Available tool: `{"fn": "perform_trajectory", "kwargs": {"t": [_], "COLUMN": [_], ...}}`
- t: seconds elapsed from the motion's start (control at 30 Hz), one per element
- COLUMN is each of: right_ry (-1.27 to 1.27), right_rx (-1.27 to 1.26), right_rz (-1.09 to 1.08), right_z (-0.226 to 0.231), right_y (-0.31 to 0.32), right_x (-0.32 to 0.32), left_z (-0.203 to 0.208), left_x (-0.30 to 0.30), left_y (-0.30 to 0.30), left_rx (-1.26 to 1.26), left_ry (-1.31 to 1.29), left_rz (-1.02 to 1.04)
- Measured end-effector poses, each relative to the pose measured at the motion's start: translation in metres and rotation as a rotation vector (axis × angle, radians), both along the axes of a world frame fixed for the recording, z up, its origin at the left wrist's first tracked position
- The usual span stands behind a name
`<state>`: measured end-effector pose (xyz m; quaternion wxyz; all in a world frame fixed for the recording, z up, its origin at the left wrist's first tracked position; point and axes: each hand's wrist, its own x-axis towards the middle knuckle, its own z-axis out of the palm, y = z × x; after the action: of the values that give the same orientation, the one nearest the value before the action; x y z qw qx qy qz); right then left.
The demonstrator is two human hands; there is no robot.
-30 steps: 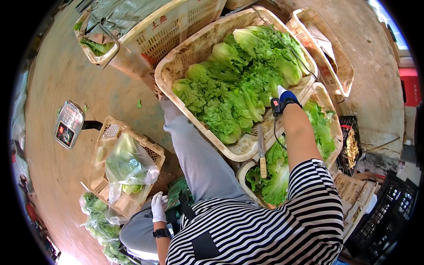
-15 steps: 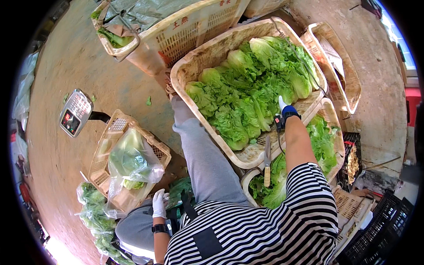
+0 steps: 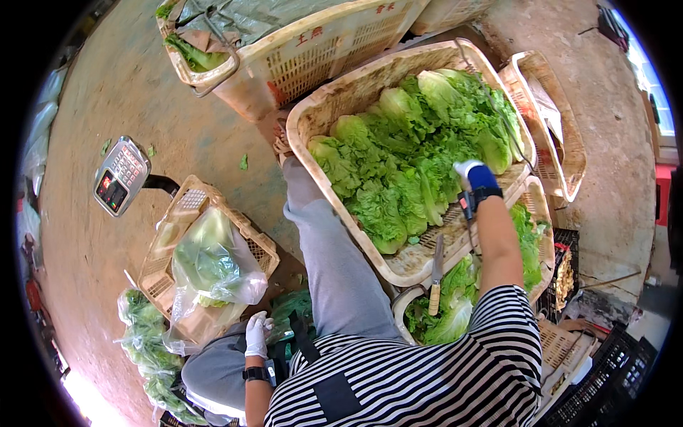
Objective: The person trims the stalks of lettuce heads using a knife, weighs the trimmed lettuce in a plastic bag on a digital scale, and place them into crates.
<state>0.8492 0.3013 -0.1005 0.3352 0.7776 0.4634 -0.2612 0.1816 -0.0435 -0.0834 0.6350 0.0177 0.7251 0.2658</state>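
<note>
My right hand (image 3: 466, 169), in a white glove with a blue cuff, is down at the near right part of the lettuce heads (image 3: 398, 153). Its fingers dip out of sight against the leaves, so their grip does not show. These heads lie in rows in a large, stained, cream-coloured plastic crate (image 3: 313, 117). My left hand (image 3: 257, 334), gloved in white, rests by my bent knee with loosely bent fingers and nothing in them. A knife (image 3: 435, 285) with a wooden handle lies across the near rim of the crate, below my right forearm.
At left, a bagged lettuce (image 3: 213, 263) sits on a small basket (image 3: 153, 274) beside a scale display (image 3: 121, 178). More bagged greens (image 3: 149, 349) lie nearer me. A second crate of lettuce (image 3: 455, 299) is under my right arm. Tall crates (image 3: 306, 57) stand beyond.
My right hand has turned and its fingers have gone down among the leaves; before, a finger or thumb pointed up and away. My left hand stays by my knee. The view has shifted slightly.
</note>
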Motion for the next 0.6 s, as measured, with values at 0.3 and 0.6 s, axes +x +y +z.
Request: {"fn": "perform_trajectory", "kwargs": {"t": [0.3,0.6], "right_ry": [0.509,0.285], "right_rx": [0.25,0.243], "right_rz": [0.403,0.195], "right_z": [0.024,-0.055], "right_y": [0.158,0.163], "right_x": [-0.227,-0.305], "left_z": [0.01,0.0], "left_x": [0.01,-0.003], "left_y": [0.014,0.003], "left_rx": [-0.01,-0.048], "left_ry": [-0.001,0.023], "left_rz": [0.027,0.052]}}
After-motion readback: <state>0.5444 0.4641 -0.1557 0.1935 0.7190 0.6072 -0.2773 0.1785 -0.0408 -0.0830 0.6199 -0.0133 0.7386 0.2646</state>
